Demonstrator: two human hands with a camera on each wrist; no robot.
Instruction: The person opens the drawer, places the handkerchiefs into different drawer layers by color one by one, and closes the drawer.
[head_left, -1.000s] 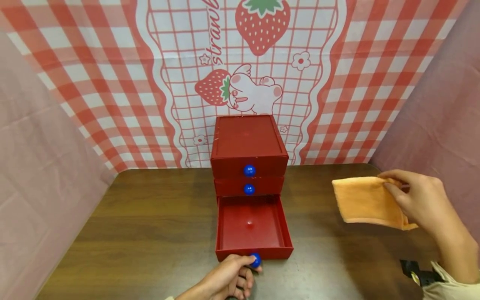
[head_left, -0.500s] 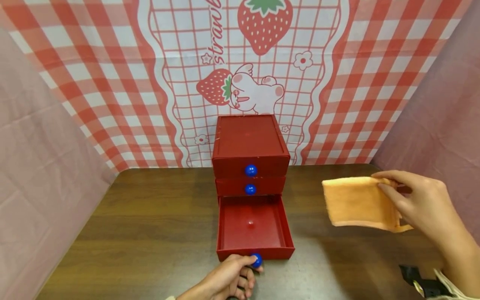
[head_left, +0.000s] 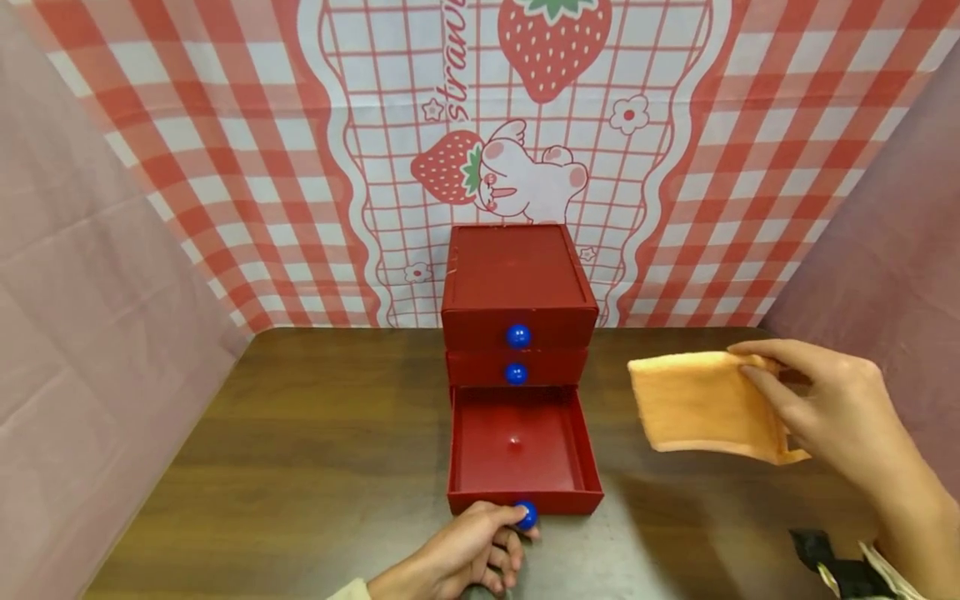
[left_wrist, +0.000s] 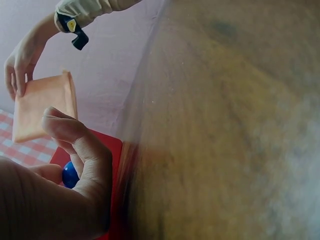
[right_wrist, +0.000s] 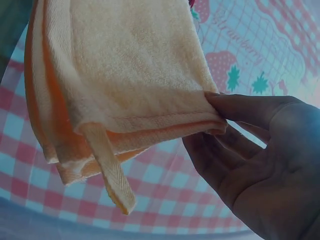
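My left hand (head_left: pixel 480 550) pinches the blue round knob (head_left: pixel 527 515) of the bottom drawer (head_left: pixel 525 502), which is pulled out of the red drawer unit (head_left: pixel 517 267). Nothing lies inside that drawer. To the right, above the table, my right hand (head_left: pixel 832 400) holds a folded orange towel (head_left: pixel 705 404) by one corner, between thumb and fingers. In the right wrist view the towel (right_wrist: pixel 135 65) shows several folded layers and a hanging loop (right_wrist: pixel 109 167). The left wrist view has the knob (left_wrist: pixel 70 175) between thumb and fingers.
The two upper drawers, with blue knobs (head_left: pixel 517 336), are closed. The unit stands on a brown wooden table (head_left: pixel 315 467), near a red checked strawberry cloth (head_left: pixel 375 167) at the back. Pink cloths (head_left: pixel 90 292) hang along both sides.
My right hand has brought the towel a little left, nearer the drawer unit. My left hand stays on the knob, and the drawer remains pulled out. The head view has shifted slightly.
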